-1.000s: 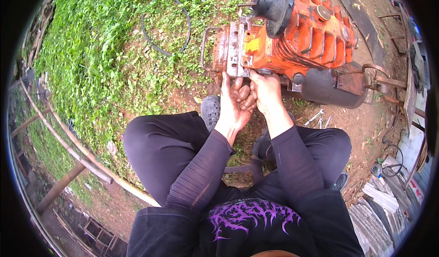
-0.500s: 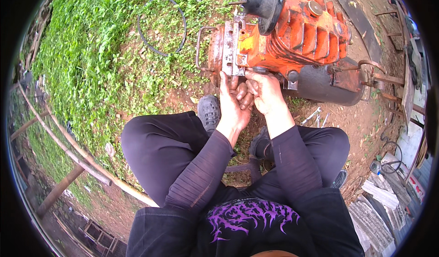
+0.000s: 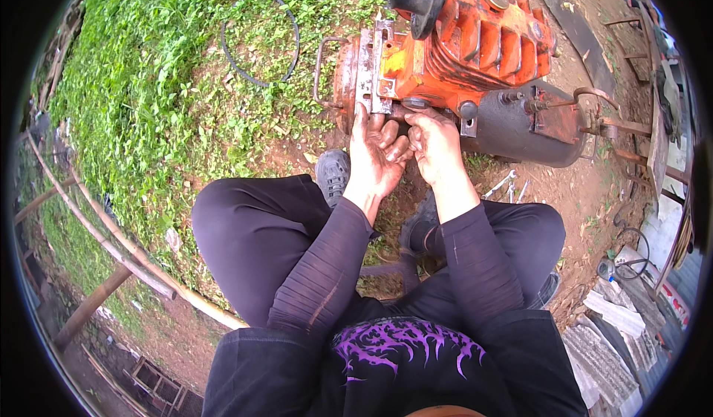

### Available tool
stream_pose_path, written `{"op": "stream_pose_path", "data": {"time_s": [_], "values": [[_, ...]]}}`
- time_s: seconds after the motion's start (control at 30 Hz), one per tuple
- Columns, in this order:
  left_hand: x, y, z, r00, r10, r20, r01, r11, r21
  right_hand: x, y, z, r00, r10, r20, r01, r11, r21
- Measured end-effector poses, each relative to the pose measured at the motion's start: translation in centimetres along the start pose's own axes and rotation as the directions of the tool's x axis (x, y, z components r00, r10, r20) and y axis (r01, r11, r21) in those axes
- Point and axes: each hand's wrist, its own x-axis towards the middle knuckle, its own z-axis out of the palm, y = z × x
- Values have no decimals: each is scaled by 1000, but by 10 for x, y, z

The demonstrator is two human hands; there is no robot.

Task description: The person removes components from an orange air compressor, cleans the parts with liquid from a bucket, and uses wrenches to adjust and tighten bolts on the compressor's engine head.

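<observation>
An orange air compressor (image 3: 475, 38) with thick cooling fins lies before me on a dark tank (image 3: 520, 131). A slotted metal bracket (image 3: 373, 68) crosses its left end. My left hand (image 3: 377, 157) is palm up under the bracket's near end, thumb against the bracket and grimy fingers curled; what they grip is hidden. Close beside it, my right hand (image 3: 437, 146) has its thumb and forefinger pinched at the compressor's near lower edge. Whatever lies in that pinch is too small or covered to name. The two hands' fingertips almost meet.
A black belt loop (image 3: 295, 42) lies on the grass to the left. Several wrenches (image 3: 511, 185) rest on the soil right of my knees. A bent metal handle (image 3: 319, 68) sticks out at the tank's left end. Broken grey sheets (image 3: 605, 357) are piled at lower right.
The compressor sits slightly higher and further left in the picture, as the whole view has shifted a little. Both hands keep to the bracket area; the left fingers have uncurled slightly.
</observation>
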Motion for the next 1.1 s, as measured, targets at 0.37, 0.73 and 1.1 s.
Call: {"op": "stream_pose_path", "data": {"time_s": [0.37,0.73,1.1], "values": [[22,-15,32,941,97,-325,-112,993,-29,-35,-32,-14,991,-80,111,137,611,-780],[19,-23,32,923,213,-319,-203,977,67,-95,-79,-30,972,-142,185,189,15,-982],[15,-20,24,961,220,-168,-226,974,-14,-85,-73,-44,887,-326,328,327,-57,-943]]}}
